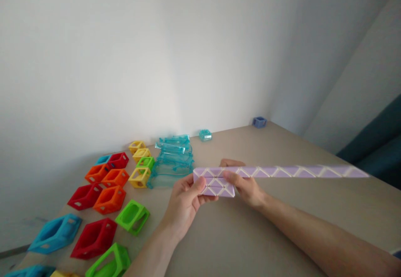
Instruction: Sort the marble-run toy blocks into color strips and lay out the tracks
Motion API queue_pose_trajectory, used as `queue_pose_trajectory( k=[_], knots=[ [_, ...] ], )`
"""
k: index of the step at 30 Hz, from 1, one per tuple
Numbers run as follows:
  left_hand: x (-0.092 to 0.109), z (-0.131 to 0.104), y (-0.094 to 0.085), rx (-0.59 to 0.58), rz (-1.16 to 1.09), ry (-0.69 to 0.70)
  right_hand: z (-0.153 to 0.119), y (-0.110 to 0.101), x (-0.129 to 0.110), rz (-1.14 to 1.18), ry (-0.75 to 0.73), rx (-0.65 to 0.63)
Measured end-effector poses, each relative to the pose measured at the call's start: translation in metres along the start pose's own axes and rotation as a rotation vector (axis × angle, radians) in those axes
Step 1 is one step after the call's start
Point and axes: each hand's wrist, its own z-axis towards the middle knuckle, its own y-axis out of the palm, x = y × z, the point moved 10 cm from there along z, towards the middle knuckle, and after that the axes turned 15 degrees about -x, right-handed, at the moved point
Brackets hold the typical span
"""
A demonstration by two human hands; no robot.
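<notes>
A purple puzzle strip with white zigzag edges is held above the table. Its left end is folded back into a short second row beneath the long straight part, which reaches far to the right and blurs at its tip. My left hand grips the folded left end, thumb on the front face. Further right, my right hand pinches the strip near the fold's right edge, with thumb in front and fingers partly hidden behind.
On the table, red, orange, green, yellow and blue hollow cubes stand at left. Clear teal pieces lie behind my left hand. A blue block sits by the wall; a dark curtain hangs right.
</notes>
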Motion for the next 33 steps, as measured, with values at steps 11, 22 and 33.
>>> queue_pose_trajectory(
  k=[11, 22, 33],
  knots=[
    [-0.012, -0.008, -0.007, 0.115, -0.344, -0.011, -0.004, 0.009, -0.008, -0.085, -0.063, -0.039],
    [-0.013, -0.005, -0.007, 0.063, -0.181, -0.036, -0.006, 0.0, -0.025, -0.372, -0.074, 0.017],
    [0.03, -0.017, -0.024, 0.36, 0.661, 0.125, -0.002, -0.011, 0.013, -0.109, 0.185, 0.164]
  ],
)
